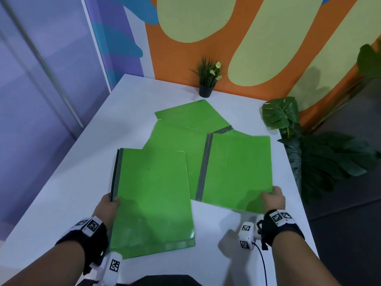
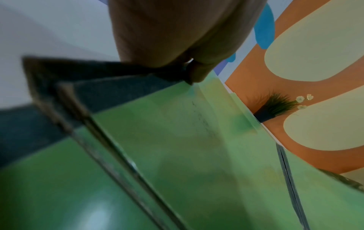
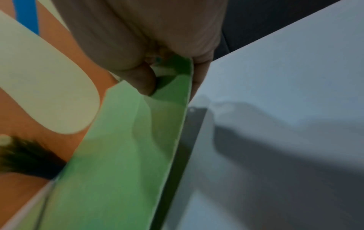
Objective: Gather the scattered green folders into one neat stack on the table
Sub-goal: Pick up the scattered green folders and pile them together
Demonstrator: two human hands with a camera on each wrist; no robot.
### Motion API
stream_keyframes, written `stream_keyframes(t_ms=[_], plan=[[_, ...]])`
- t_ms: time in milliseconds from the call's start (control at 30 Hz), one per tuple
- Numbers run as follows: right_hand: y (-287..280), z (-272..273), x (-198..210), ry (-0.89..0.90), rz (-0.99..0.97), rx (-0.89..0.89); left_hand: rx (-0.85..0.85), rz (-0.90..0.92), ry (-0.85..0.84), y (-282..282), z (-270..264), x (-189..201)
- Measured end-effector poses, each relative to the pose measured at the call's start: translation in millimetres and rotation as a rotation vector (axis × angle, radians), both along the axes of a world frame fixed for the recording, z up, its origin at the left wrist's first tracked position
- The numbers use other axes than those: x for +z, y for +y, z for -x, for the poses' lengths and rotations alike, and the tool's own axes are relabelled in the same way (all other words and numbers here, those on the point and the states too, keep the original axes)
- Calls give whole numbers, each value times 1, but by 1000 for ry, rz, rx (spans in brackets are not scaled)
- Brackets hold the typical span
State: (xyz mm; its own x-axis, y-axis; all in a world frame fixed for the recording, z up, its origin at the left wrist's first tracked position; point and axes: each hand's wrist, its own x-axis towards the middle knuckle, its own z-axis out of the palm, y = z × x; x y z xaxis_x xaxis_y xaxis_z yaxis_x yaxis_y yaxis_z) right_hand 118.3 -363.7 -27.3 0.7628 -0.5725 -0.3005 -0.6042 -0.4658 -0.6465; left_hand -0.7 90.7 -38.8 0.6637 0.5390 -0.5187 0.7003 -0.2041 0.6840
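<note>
Several green folders lie overlapping on the white table [image 1: 61,193]. My left hand [image 1: 110,205] grips the dark spine edge of the near-left folder [image 1: 152,195], which is lifted off the table; the left wrist view shows the thumb [image 2: 197,73] on its green cover [image 2: 177,140]. My right hand [image 1: 273,200] pinches the near right corner of the right folder [image 1: 239,168]; in the right wrist view the thumb [image 3: 145,82] presses the folder [image 3: 122,155] from above. A third folder [image 1: 171,137] lies under both, and a fourth folder [image 1: 195,115] lies farthest back.
A small potted plant [image 1: 207,79] stands at the table's far edge against the orange wall. Large leafy plants [image 1: 309,151] stand off the right edge. Bare tabletop shows to the left and near the front right.
</note>
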Motion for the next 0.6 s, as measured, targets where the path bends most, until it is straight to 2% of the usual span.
stream_keyframes(t_ms=[133,367,467,600], plan=[[20,-7,62,-403,-214,53,59,-54,-85,5,-4,11],[42,0,182,-712,-389,150,239,-115,-215,37,-18,53],[49,6,203,-682,-454,226,294,-120,-285,43,-26,69],[85,7,177,-472,-597,292,303,26,-359,43,-36,57]])
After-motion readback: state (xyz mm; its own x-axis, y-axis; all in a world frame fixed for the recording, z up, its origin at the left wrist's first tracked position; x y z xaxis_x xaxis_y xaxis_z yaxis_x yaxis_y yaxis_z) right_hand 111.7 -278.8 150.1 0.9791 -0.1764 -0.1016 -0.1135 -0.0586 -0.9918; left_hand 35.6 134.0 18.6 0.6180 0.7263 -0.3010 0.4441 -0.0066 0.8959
